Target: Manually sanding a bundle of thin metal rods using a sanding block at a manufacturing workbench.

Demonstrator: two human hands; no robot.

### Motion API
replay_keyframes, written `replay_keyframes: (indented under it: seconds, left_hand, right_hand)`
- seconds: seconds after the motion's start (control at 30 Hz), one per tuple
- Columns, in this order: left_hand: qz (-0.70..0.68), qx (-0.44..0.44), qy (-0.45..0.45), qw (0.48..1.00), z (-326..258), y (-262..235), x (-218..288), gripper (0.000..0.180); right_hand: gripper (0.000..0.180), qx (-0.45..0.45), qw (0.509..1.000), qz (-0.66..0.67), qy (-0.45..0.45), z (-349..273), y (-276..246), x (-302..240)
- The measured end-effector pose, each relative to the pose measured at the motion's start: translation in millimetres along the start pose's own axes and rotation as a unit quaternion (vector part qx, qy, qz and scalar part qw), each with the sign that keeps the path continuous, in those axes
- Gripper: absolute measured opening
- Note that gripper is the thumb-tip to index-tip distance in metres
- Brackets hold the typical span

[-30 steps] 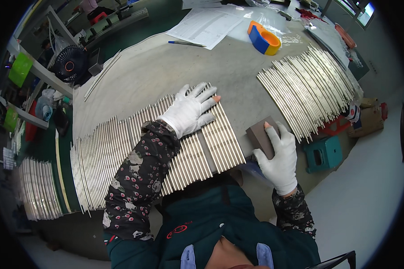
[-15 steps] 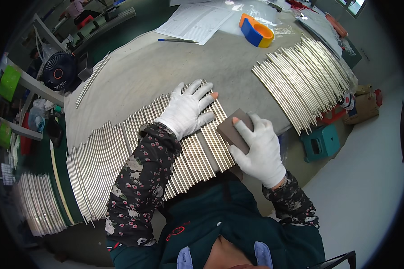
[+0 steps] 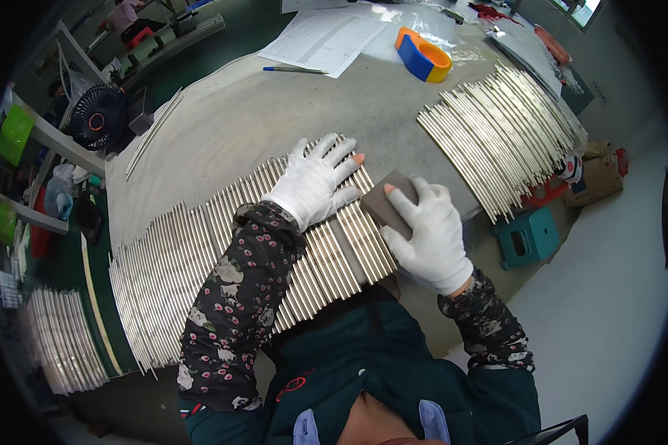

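Observation:
A long row of slim shiny metal rods (image 3: 163, 278) lies side by side along the table's near edge. My left hand (image 3: 312, 184), in a white glove with one bare fingertip, rests on the rods' far ends with its fingers spread. To its right, my gloved right hand (image 3: 434, 241) grips a brown-grey rectangular block (image 3: 388, 196), which looks like a sanding block. The block is at the right end of the row, by the last rods. A narrow gap parts a small group of rods at the right from the others.
A second batch of rods (image 3: 501, 137) lies at the right; a third stack (image 3: 65, 341) is at the lower left. Farther back are papers (image 3: 323, 41), a blue pen (image 3: 295, 70) and an orange-and-blue ring-shaped object (image 3: 423, 55). A teal stool (image 3: 527, 237) stands right of the table.
My right hand and the block have shifted slightly away from me. My left hand has moved a little to the right, still flat on the rods.

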State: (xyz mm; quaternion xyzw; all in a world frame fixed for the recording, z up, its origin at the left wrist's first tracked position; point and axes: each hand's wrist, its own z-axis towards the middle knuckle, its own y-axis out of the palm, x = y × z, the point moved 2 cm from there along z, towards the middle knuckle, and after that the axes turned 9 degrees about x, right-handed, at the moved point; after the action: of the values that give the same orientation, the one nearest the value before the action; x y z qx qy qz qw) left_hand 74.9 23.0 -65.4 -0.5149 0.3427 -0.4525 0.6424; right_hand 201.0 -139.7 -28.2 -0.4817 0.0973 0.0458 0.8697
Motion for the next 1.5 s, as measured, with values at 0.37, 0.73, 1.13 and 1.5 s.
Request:
replay_keyframes:
  seconds: [0.37,0.73,1.13,1.5]
  left_hand:
    - [0.007,0.005,-0.008,1.0,2.0,-1.3,1.8,0.053]
    - [-0.068,0.062,-0.112,0.989,20.5,-2.3,-4.2,0.051]
    - [-0.053,0.086,-0.28,0.955,41.4,14.0,-18.0,0.046]
    - [-0.292,0.159,-0.318,0.888,47.4,10.7,-30.5,0.04]
  right_hand:
    - [0.048,0.032,0.992,-0.095,0.074,6.5,-2.2,28.7]
    - [0.081,0.03,0.998,0.017,0.049,-54.1,-20.6,25.3]
    - [0.083,0.027,0.997,0.051,0.05,-54.9,-8.9,28.8]
    - [0.109,0.093,0.993,0.075,0.02,-66.8,4.7,34.7]
